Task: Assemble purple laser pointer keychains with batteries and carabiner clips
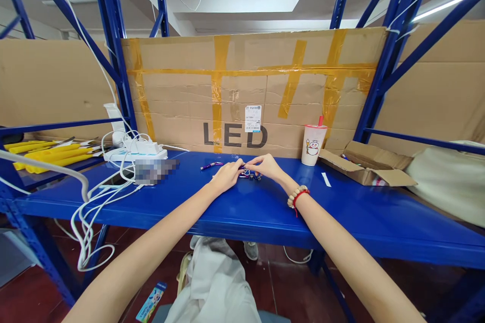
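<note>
My left hand point(227, 174) rests low over the blue tabletop, thumb and fingertips pinched together. Facing it, my right hand point(268, 166) pinches at the same spot, and the fingertips of both nearly meet. Whatever sits between them is too small and covered to name. Just below the fingertips lies a cluster of small shiny purple and silver pieces point(250, 175), partly hidden by my hands. A slim purple pen-like piece point(210, 166) lies on the tabletop beyond my left hand. A beaded bracelet and a red cord circle my right wrist.
A white cup point(313, 145) with a red straw stands at the back right, near an opened cardboard box point(366, 164) and a white paper strip point(326, 179). On the left are a power strip point(136, 151), tangled white cables point(89, 222) and yellow-handled tools point(56, 155). Cardboard point(182, 101) walls the back.
</note>
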{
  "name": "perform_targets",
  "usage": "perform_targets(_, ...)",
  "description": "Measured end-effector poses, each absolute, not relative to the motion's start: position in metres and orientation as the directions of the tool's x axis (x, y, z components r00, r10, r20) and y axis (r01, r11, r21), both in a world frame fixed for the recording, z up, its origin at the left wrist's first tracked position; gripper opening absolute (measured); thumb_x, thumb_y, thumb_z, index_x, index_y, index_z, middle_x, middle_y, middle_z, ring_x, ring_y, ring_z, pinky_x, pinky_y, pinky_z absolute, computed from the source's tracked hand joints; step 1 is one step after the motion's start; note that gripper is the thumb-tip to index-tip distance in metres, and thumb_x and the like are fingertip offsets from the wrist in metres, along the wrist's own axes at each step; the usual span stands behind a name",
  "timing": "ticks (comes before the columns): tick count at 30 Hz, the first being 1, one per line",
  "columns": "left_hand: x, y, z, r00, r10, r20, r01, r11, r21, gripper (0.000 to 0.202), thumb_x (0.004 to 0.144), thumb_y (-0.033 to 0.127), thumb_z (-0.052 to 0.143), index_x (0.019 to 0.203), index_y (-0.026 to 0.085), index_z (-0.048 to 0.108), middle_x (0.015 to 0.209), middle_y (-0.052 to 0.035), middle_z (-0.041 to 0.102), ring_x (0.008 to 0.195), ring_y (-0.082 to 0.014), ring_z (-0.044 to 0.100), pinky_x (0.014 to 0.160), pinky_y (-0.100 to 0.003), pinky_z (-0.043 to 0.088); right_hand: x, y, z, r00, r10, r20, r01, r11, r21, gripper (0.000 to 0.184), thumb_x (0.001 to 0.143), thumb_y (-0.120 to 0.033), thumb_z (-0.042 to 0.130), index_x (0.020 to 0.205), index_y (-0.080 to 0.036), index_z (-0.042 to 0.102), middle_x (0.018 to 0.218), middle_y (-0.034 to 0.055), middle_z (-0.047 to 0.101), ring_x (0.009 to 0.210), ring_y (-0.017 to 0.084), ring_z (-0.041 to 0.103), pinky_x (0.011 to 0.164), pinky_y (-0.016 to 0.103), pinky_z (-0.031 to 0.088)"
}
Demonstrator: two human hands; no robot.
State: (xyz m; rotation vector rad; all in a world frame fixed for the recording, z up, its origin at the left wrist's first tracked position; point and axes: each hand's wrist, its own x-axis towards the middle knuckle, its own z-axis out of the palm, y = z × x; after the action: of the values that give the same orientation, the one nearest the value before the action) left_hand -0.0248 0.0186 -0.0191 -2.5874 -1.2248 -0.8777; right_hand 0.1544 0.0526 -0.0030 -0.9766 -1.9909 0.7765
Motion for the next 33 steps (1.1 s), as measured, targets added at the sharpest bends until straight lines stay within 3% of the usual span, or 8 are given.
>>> perform_targets(14, -0.022, 0.019, -0.019, 0.440, 0.724, 0.531, 0.801, -0.584, 0.132, 0.016, 0.092, 0.019, 0.039, 0.108, 0.019, 0.043, 0.103, -0.0077, 0.064, 0.097, -0.0228, 0.061, 0.080, -0.033, 0.047, 0.153, 0.054, -0.001, -0.371, 0.859, 0.352, 0.327, 0.476, -0.816, 0.024, 0.076, -0.029, 0.074, 0.084, -0.007, 0.070, 0.058, 0.0001, 0.059, 0.042, 0.004, 0.045, 0.042, 0.014, 0.039)
perform_targets(23, -0.016, 0.014, -0.016, 0.396, 0.788, 0.471, 0.848, -0.511, 0.142, 0.021, 0.095, 0.024, 0.033, 0.114, 0.019, 0.042, 0.097, -0.0086, 0.066, 0.089, -0.0252, 0.065, 0.070, -0.032, 0.049, 0.155, 0.053, 0.002, -0.370, 0.844, 0.388, 0.303, 0.504, -0.809, 0.033, 0.077, -0.039, 0.072, 0.080, -0.007, 0.069, 0.055, 0.0005, 0.057, 0.041, 0.004, 0.043, 0.040, 0.014, 0.037)
perform_targets(28, -0.014, 0.016, -0.017, 0.386, 0.794, 0.469, 0.856, -0.498, 0.140, 0.024, 0.096, 0.026, 0.031, 0.118, 0.020, 0.040, 0.104, -0.0088, 0.065, 0.094, -0.0249, 0.064, 0.071, -0.031, 0.047, 0.157, 0.055, 0.004, -0.375, 0.827, 0.418, 0.266, 0.529, -0.806, 0.030, 0.078, -0.037, 0.071, 0.083, -0.008, 0.069, 0.067, 0.0025, 0.062, 0.044, 0.004, 0.047, 0.042, 0.014, 0.039)
perform_targets(33, -0.014, 0.015, -0.016, 0.367, 0.810, 0.457, 0.866, -0.477, 0.151, 0.021, 0.097, 0.026, 0.028, 0.111, 0.020, 0.042, 0.099, -0.0071, 0.065, 0.089, -0.0241, 0.064, 0.068, -0.030, 0.046, 0.159, 0.057, 0.007, -0.392, 0.783, 0.483, 0.237, 0.594, -0.769, 0.029, 0.073, -0.034, 0.073, 0.087, -0.008, 0.070, 0.078, 0.0058, 0.065, 0.046, 0.005, 0.049, 0.045, 0.016, 0.041)
